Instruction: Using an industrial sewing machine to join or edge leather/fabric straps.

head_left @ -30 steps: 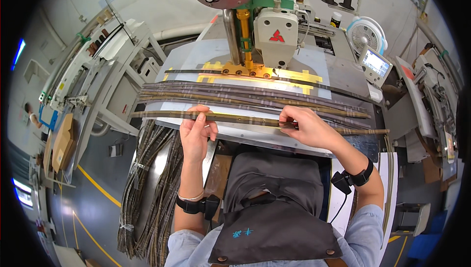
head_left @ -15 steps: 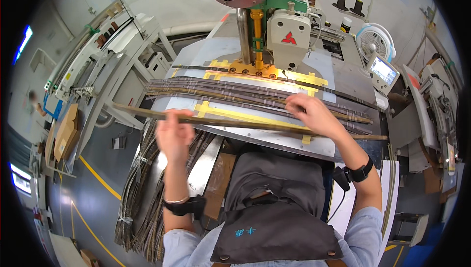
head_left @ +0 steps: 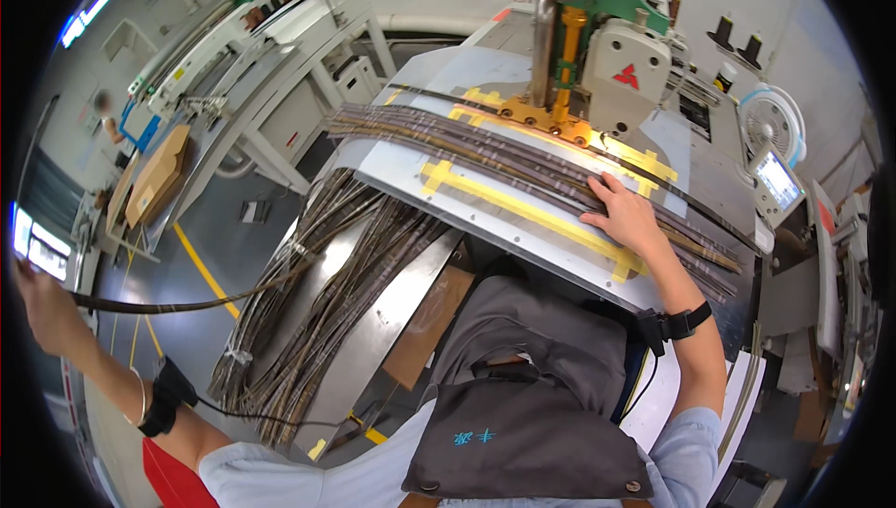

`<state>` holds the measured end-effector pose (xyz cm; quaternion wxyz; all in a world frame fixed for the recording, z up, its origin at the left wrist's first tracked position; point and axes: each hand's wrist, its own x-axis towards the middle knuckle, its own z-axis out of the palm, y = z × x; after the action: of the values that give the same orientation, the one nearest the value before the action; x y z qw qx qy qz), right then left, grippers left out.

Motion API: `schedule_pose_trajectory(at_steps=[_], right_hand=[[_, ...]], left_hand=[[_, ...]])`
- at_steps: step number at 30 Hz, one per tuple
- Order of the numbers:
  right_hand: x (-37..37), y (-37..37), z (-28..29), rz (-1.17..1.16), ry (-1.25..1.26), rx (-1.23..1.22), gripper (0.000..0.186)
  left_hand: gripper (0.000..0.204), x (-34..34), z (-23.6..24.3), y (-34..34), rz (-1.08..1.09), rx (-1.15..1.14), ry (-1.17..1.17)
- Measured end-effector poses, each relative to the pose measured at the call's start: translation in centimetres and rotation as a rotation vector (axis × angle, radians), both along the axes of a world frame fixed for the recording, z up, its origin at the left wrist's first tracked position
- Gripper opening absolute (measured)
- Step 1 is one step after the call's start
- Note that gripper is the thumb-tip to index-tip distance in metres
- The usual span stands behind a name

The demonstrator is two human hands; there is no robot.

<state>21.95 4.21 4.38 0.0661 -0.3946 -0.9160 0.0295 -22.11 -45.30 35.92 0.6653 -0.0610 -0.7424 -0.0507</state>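
Note:
My left hand reaches out at the far left, its fingers closed on a long, narrow, dark strip. From that hand the strip sags back toward the hanging strips, and another length rises above the fingers. On the machine table lies a row of similar brown-grey strips, running from back left to front right. My right hand rests at the right part of this row, fingers apart and fingertips touching the strips. Behind it stands the sewing machine head with a yellow metal clamp.
Bundled strips hang over a metal surface left of my lap. Yellow tape marks the table. At right are a control screen and a white fan. Another machine bench stands at left, with a person far behind.
My left hand has swung from the table's front far out to the left, drawing one strip off the table. My right hand has come down onto the row. The view has turned left.

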Motion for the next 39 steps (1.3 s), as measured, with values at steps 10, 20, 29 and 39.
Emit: schedule_pose_trajectory(at_steps=[10,20,29,39], right_hand=[[-0.1,0.1,0.3,-0.031,-0.011,0.006,0.068],[4.5,0.2,1.1,-0.119,0.076,-0.136,0.07],[8.5,1.0,0.9,-0.171,0.163,-0.272,0.073],[10.8,0.3,-0.2,-0.245,0.22,-0.297,0.069]], left_hand=[[0.011,-5.8,-19.8,8.9,-0.103,-0.756,-0.653],[0.014,-2.8,-51.4,17.6,-0.326,-0.779,-1.106],[0.013,-2.6,-53.9,28.3,-0.428,-0.53,-1.142],[0.02,-7.3,-47.0,29.9,-0.651,-0.19,-0.921]])
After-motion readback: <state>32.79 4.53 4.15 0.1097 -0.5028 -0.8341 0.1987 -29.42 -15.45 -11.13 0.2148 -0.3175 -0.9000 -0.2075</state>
